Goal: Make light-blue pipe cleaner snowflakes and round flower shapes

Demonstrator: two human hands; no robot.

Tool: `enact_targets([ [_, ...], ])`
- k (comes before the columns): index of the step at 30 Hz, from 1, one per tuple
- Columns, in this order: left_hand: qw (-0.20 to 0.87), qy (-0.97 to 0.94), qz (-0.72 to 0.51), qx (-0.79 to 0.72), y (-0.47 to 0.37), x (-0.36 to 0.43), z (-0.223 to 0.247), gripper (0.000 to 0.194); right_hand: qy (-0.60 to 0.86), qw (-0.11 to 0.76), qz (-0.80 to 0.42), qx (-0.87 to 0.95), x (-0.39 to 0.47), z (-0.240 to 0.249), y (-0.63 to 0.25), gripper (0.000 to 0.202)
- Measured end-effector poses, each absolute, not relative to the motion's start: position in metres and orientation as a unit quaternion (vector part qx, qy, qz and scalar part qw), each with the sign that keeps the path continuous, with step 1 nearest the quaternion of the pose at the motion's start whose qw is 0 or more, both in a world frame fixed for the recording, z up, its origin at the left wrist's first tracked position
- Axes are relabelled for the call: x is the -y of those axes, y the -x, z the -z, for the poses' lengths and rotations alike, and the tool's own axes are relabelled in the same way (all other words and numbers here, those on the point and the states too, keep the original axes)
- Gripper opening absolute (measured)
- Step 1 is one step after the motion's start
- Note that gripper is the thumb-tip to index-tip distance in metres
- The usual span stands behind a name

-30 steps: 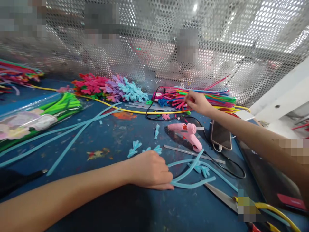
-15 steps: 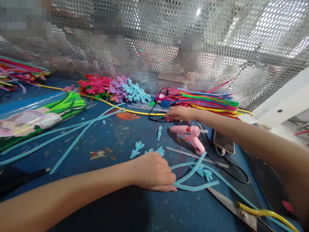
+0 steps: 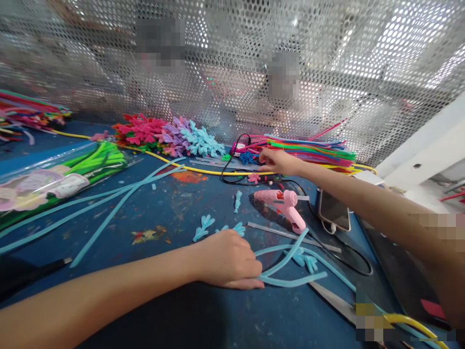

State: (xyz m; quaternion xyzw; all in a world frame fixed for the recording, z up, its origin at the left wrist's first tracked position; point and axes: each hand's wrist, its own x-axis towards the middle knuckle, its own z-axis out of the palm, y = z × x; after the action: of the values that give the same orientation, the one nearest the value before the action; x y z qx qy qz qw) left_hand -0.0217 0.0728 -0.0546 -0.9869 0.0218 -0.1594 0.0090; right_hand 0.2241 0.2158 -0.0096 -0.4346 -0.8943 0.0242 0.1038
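Note:
My left hand [image 3: 232, 261] rests low on the blue table, its fingers closed on a light-blue pipe cleaner [image 3: 298, 281] whose ends stick out to the right. Around it lie small branched light-blue pieces [image 3: 204, 227], partly covered by the hand, and another branched piece [image 3: 307, 259] farther right. Out over the back of the table is my right hand [image 3: 281, 162], fingers bent and apart, with nothing visible in them. Just below its fingertips lies a small pink piece [image 3: 254, 178]. A pink glue gun [image 3: 285, 201] rests between the two hands, near a clear glue stick [image 3: 272, 230].
Scissors [image 3: 332, 300] lie at the lower right, partly blurred out. A phone [image 3: 334, 211] is on the right with a cable. Bundled pipe cleaners [image 3: 312, 151] and finished coloured sprigs [image 3: 141, 130] lie along the perforated metal screen [image 3: 232, 63]. A bag of green pipe cleaners [image 3: 98, 162] is at left.
My right hand has lifted off the small pink piece and moved slightly right and back. The pink piece now shows on the table. My left hand has stayed in place.

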Motion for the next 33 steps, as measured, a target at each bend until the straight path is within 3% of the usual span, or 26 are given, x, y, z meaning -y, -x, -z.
enact_targets([
  [5,0.006,0.988,0.153,-0.021,0.022,-0.074,0.055,0.032,0.563,0.052,0.187,0.804,-0.211,-0.006,-0.266,0.034],
  [9,0.008,0.988,0.155,-0.019,0.022,-0.074,0.055,0.032,0.554,-0.002,0.238,0.798,-0.201,-0.002,-0.288,0.039],
  [18,0.011,0.988,0.151,-0.019,0.022,-0.073,0.056,0.032,0.292,-0.023,0.156,0.943,-0.196,0.014,-0.259,0.033],
  [26,0.012,0.986,0.163,-0.024,0.021,-0.074,0.055,0.034,0.243,-0.085,0.179,0.950,-0.201,0.021,-0.240,0.022],
  [33,0.000,0.985,0.172,-0.028,0.021,-0.074,0.055,0.035,0.375,0.065,0.067,0.922,-0.194,0.005,-0.275,0.009],
])
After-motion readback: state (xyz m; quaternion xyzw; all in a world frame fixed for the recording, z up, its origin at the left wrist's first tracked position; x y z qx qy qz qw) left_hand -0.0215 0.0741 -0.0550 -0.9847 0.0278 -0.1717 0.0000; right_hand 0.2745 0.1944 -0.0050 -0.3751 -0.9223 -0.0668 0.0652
